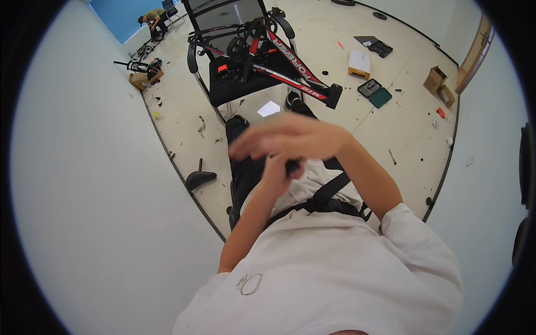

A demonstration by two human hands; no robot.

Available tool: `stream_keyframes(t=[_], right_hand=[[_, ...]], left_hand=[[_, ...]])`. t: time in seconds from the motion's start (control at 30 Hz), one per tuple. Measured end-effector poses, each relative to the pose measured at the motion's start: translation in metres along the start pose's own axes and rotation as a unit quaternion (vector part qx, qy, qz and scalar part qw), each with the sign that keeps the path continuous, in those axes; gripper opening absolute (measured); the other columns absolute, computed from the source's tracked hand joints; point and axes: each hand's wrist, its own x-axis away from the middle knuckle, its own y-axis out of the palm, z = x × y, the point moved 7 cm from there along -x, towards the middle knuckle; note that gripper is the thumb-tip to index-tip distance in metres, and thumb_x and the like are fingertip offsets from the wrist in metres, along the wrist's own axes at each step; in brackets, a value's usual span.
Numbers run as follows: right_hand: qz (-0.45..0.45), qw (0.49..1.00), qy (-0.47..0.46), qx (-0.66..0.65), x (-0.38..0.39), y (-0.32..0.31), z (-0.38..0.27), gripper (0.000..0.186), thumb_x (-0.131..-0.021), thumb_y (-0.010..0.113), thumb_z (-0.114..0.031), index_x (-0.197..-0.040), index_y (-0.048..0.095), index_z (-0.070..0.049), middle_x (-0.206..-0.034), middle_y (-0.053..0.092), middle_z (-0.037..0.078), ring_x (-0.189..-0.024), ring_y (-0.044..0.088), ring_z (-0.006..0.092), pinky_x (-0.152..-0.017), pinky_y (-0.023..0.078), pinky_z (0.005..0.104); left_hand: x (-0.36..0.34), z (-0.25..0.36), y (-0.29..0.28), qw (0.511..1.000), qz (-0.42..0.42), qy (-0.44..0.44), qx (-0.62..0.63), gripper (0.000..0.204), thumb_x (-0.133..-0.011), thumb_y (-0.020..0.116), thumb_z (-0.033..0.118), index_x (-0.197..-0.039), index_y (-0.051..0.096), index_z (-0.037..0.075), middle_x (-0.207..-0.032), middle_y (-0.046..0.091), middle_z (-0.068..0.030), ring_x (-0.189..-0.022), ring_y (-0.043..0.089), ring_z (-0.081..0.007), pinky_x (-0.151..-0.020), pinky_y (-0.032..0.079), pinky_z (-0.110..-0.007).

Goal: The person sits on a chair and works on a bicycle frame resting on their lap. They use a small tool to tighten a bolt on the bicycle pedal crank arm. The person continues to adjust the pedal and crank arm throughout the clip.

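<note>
My left hand (277, 172) is curled shut around a small dark thing (292, 166), and only its tip peeks out by my fingers. My right hand (290, 138) lies over the left one, touching it, with its fingers half bent and loose. I cannot tell if my right hand grips the dark thing too, because it is blurry.

The small dark thing sits right between my two hands, close to my white shirt (335, 273). I think it is light, because one hand hides almost all of it. It looks hard and stiff, not soft. It could slip out since it is so small, so I would pinch it at the end that sticks out and keep my fingers snug around the rest.

Past my hands, farther from me, a red and black bike frame (285, 64) lies across a black office chair (234, 78). That frame looks heavy and stiff, and I would take it by its thick tubes with both hands.

Now I count. I see one bike frame, one chair near me, and one black bike saddle (199, 177) on the floor left of my hands. To the right of my hands, well apart, are two brown cardboard boxes (438, 84) and one open green case (375, 92). One other person (152, 21) bends down far away.
</note>
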Motion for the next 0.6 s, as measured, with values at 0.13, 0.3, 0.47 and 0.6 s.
stream_keyframes(t=[0.13, 0.3, 0.47, 0.6], right_hand=[[0.109, 0.965, 0.159, 0.177, 0.012, -0.054, 0.059, 0.057, -0.099, 0.033, -0.046, -0.111, 0.064, 0.001, -0.106, 0.066, 0.011, -0.096, 0.062, 0.0224, -0.089, 0.046, 0.0323], [-0.107, 0.97, 0.212, -0.044, 0.045, 0.012, 0.076, 0.087, -0.095, 0.009, -0.064, -0.106, 0.067, 0.0, -0.1, 0.069, 0.011, -0.092, 0.063, 0.0226, -0.083, 0.049, 0.0315], [-0.011, 0.994, 0.035, -0.101, -0.004, 0.001, -0.011, 0.069, -0.096, 0.033, -0.056, -0.12, 0.057, 0.004, -0.127, 0.057, 0.015, -0.113, 0.055, 0.0251, -0.101, 0.04, 0.0368], [0.147, 0.958, 0.17, 0.178, 0.004, -0.075, 0.07, 0.067, -0.101, 0.024, -0.048, -0.112, 0.062, 0.005, -0.111, 0.065, 0.013, -0.106, 0.059, 0.0215, -0.098, 0.042, 0.0341]], left_hand=[[0.007, 0.039, 0.035, 0.988, -0.113, -0.092, 0.059, 0.006, -0.074, 0.048, 0.011, -0.076, 0.045, 0.007, -0.06, 0.045, -0.0084, -0.039, 0.03, -0.0119, -0.037, 0.025, -0.026], [-0.014, 0.082, -0.002, 0.994, -0.047, 0.103, -0.011, 0.008, -0.077, 0.051, 0.014, -0.08, 0.049, 0.007, -0.062, 0.049, -0.0056, -0.044, 0.038, -0.0123, -0.042, 0.031, -0.025], [0.008, -0.001, 0.016, 0.994, -0.044, -0.089, -0.046, 0.009, -0.075, 0.058, 0.01, -0.074, 0.053, 0.004, -0.061, 0.051, -0.0074, -0.047, 0.043, -0.0127, -0.043, 0.031, -0.025], [0.014, 0.042, 0.042, 0.989, -0.111, -0.042, -0.086, 0.011, -0.065, 0.051, 0.008, -0.072, 0.049, 0.001, -0.056, 0.049, -0.0116, -0.037, 0.035, -0.0135, -0.034, 0.026, -0.027]])
